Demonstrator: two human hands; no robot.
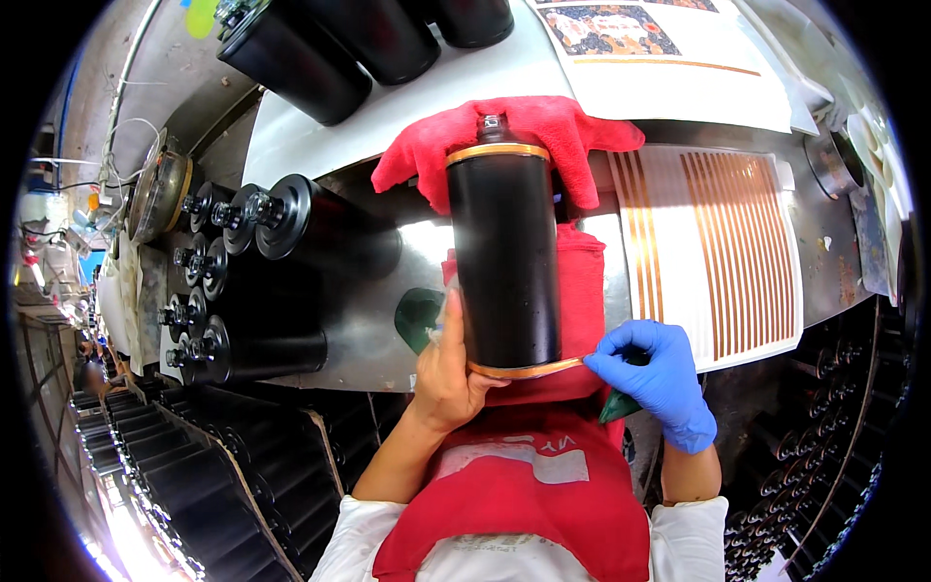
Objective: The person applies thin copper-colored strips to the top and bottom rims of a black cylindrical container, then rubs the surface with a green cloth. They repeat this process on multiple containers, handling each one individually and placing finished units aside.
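Observation:
A black bottle [504, 252] lies on its side in front of me, its narrow neck pointing away. Near its neck a copper-coloured band [497, 151] circles it; a second copper strip [529, 370] runs along the near rim. My left hand [448, 364], bare, grips the bottle's lower left side. My right hand [658, 378], in a blue glove, pinches the free end of the near strip, just right of the bottle. A dark green pointed piece [619, 405] shows under that palm. Beneath the bottle are red cloths [422, 155].
A white sheet with copper strips [718, 252] lies at the right. Black bottles [330, 223] lie at the left, with more black bottles [301, 58] at the back. A dark green flat piece [417, 315] rests left of my left hand. Racks of black bottles [194, 466] flank me.

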